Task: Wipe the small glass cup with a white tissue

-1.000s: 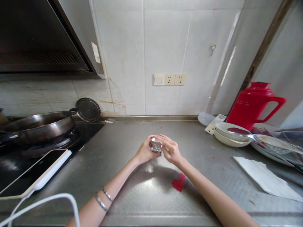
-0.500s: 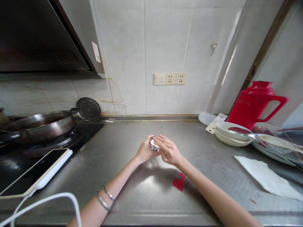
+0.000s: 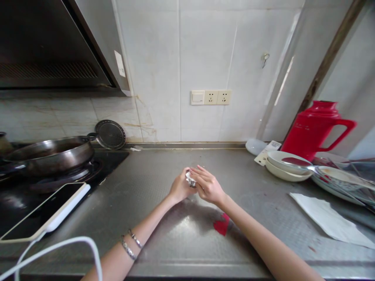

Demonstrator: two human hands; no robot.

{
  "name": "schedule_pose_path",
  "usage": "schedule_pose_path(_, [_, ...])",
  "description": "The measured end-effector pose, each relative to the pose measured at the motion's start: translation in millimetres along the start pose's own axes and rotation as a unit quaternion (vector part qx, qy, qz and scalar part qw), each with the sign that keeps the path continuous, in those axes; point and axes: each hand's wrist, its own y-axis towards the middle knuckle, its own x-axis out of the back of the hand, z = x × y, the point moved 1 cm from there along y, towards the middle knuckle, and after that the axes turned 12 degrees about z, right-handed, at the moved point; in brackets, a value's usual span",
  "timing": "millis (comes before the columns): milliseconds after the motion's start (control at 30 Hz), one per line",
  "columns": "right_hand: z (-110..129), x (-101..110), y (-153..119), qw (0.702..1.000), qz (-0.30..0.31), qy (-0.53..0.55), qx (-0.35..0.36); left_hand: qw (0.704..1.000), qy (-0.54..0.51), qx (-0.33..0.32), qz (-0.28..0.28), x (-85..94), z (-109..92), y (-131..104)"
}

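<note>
Over the middle of the steel counter, my left hand [image 3: 179, 188] is closed around a small object with a dark, silvery rim [image 3: 192, 185]. What kind of object it is cannot be made out, since fingers cover most of it. Crumpled white tissue [image 3: 189, 177] shows at its top, between the two hands. My right hand [image 3: 208, 186] bends its fingers over the tissue and presses it against the object. The hands touch each other. A torn red scrap [image 3: 222, 224] lies on the counter just below my right hand.
A pan [image 3: 55, 154] sits on the stove at left, near a phone [image 3: 43, 212] with a white cable [image 3: 67, 240]. At right stand a red thermos [image 3: 312, 128], stacked white bowls [image 3: 288, 176] and plates [image 3: 345, 187]. A folded white paper [image 3: 328, 218] lies in front.
The fingers of my right hand have shifted slightly over the object, and the white tissue now looks more crumpled. Both arms stay almost in place.
</note>
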Motion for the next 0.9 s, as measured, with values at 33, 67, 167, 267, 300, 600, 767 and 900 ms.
schedule_pose_path(33, [2.5,0.2,0.9,1.0,-0.001,-0.002,0.013,1.0,0.004,-0.009,-0.001,0.9,0.2,0.2])
schedule_pose_path(67, [3.8,0.6,1.4,1.0,-0.001,-0.005,0.023,1.0,0.013,-0.017,-0.001,1.7,0.2,0.6])
schedule_pose_path(167, [0.5,3.4,1.1,1.0,0.001,-0.013,0.021,1.0,0.018,-0.022,-0.002,2.8,-0.8,1.9])
schedule_pose_path(267, [-5.8,7.3,0.0,1.0,-0.005,-0.02,-0.001,1.0,-0.002,-0.016,-0.007,2.1,-1.2,2.9])
schedule_pose_path(300, [-6.3,8.2,0.1,1.0,-0.006,-0.024,-0.003,1.0,-0.008,-0.016,-0.007,1.9,-0.8,3.1])
schedule_pose_path(600, [2.5,7.2,3.7,0.998,-0.011,-0.022,0.058,0.998,-0.062,-0.025,-0.018,3.7,6.9,6.7])
schedule_pose_path(767, [-8.6,11.4,-0.1,0.999,-0.016,-0.025,0.02,0.993,-0.117,-0.028,-0.013,1.1,5.9,9.3])
schedule_pose_path(900, [-4.2,9.5,0.1,0.999,-0.016,-0.005,0.03,0.983,-0.179,-0.051,-0.004,1.8,0.2,10.5])
